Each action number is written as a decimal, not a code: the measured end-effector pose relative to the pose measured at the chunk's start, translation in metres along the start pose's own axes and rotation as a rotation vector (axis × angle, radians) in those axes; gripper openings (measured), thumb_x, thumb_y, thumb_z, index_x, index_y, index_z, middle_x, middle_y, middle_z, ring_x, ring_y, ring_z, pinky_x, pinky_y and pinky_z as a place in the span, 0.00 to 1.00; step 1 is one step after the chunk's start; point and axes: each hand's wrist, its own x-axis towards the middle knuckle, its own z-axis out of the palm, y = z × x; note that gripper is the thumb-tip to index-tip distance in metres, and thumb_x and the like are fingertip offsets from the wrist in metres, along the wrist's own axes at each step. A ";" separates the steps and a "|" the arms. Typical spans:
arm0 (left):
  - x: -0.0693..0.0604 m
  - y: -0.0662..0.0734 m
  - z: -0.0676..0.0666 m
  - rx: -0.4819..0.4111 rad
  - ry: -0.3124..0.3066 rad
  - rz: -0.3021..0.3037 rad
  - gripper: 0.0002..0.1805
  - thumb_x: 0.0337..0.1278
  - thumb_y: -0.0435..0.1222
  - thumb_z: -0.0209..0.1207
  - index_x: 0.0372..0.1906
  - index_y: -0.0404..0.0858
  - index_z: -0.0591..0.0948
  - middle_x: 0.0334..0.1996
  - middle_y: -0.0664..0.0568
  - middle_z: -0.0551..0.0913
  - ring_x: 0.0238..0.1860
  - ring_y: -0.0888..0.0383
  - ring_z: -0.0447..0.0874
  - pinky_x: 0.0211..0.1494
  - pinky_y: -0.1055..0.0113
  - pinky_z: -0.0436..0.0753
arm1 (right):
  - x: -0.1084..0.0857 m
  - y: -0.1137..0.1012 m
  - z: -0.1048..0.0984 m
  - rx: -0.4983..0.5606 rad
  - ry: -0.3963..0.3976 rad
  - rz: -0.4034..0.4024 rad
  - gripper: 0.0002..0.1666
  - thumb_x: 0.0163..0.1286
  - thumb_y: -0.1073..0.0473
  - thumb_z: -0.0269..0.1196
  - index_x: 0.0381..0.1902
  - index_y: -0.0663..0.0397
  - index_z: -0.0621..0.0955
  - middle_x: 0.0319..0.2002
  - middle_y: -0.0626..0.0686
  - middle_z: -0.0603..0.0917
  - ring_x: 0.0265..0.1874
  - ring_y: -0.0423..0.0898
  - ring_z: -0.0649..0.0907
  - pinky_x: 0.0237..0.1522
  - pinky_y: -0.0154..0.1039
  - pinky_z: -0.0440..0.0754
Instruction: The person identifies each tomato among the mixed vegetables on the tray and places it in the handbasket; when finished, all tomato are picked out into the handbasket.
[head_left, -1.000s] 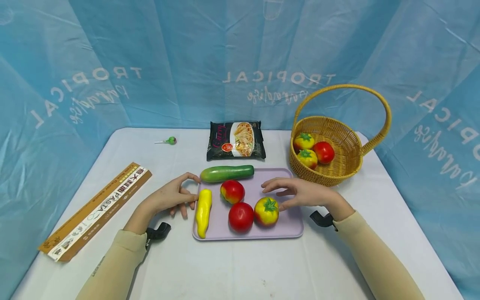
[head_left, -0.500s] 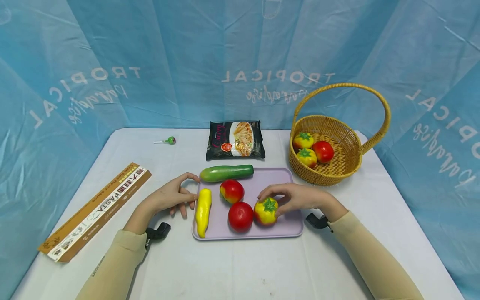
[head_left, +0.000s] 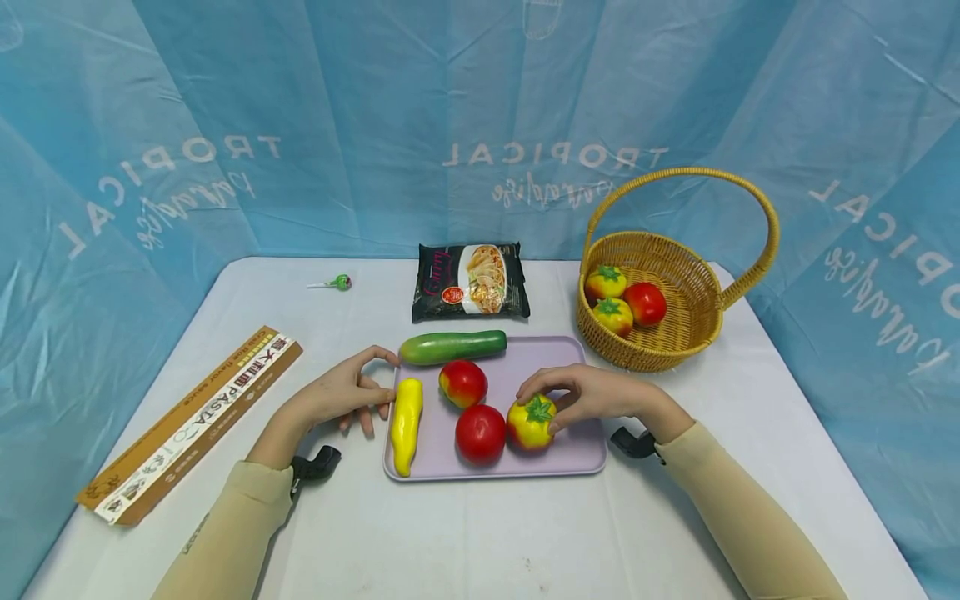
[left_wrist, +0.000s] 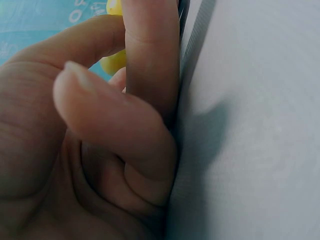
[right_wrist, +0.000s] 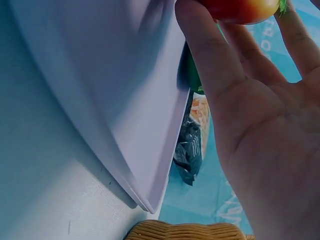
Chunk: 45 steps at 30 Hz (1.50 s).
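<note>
My right hand (head_left: pixel 600 393) grips a yellow-red toy tomato (head_left: pixel 529 423) with a green leafy top, fingers and thumb round its sides. The tomato sits low at the right of the lilac tray (head_left: pixel 577 462); in the right wrist view its red underside (right_wrist: pixel 240 10) shows at the fingertips. My left hand (head_left: pixel 333 393) rests by the tray's left edge, index finger and thumb touching the rim, the other fingers loosely bent on the tablecloth. Nearest it lie a yellow pepper (head_left: pixel 407 429) and a green cucumber (head_left: pixel 453 347). Two red tomatoes, one upper (head_left: pixel 462 383) and one lower (head_left: pixel 481 434), lie mid-tray.
Right of the tray stands a wicker basket (head_left: pixel 693 304) with a tall handle and three toy tomatoes inside. A black noodle packet (head_left: pixel 438 287) lies behind the tray. At the left are a long pasta box (head_left: pixel 191 425) and a green lollipop (head_left: pixel 342 282). Blue curtains hang round the table.
My right hand has moved left and down from above the tray onto the yellow-red tomato, and its fingers have closed round it. The left hand and the tray stay put.
</note>
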 end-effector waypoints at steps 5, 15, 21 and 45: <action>0.000 -0.001 0.000 0.006 -0.002 0.008 0.33 0.73 0.45 0.66 0.74 0.49 0.63 0.31 0.44 0.89 0.21 0.49 0.90 0.16 0.69 0.75 | -0.004 -0.001 -0.004 0.033 0.014 -0.018 0.28 0.68 0.58 0.75 0.65 0.42 0.83 0.68 0.48 0.82 0.68 0.44 0.79 0.65 0.38 0.83; 0.000 -0.002 0.000 0.005 0.001 0.004 0.33 0.72 0.45 0.66 0.74 0.49 0.63 0.31 0.44 0.89 0.21 0.49 0.90 0.17 0.69 0.75 | -0.044 -0.013 -0.038 0.071 0.222 -0.056 0.28 0.69 0.62 0.73 0.66 0.45 0.83 0.70 0.49 0.80 0.71 0.40 0.76 0.67 0.37 0.82; 0.001 -0.001 0.000 0.007 0.004 0.000 0.33 0.72 0.45 0.66 0.73 0.49 0.63 0.31 0.44 0.90 0.21 0.49 0.90 0.17 0.70 0.75 | -0.083 -0.012 -0.067 0.063 0.431 -0.079 0.28 0.71 0.69 0.69 0.68 0.55 0.80 0.70 0.43 0.79 0.69 0.36 0.78 0.63 0.30 0.83; 0.000 0.000 0.001 0.000 -0.002 0.009 0.32 0.73 0.44 0.65 0.73 0.48 0.63 0.30 0.45 0.89 0.21 0.49 0.90 0.17 0.71 0.75 | -0.132 0.038 -0.113 -0.143 0.628 0.364 0.35 0.76 0.45 0.68 0.77 0.42 0.73 0.78 0.57 0.69 0.77 0.61 0.69 0.67 0.50 0.78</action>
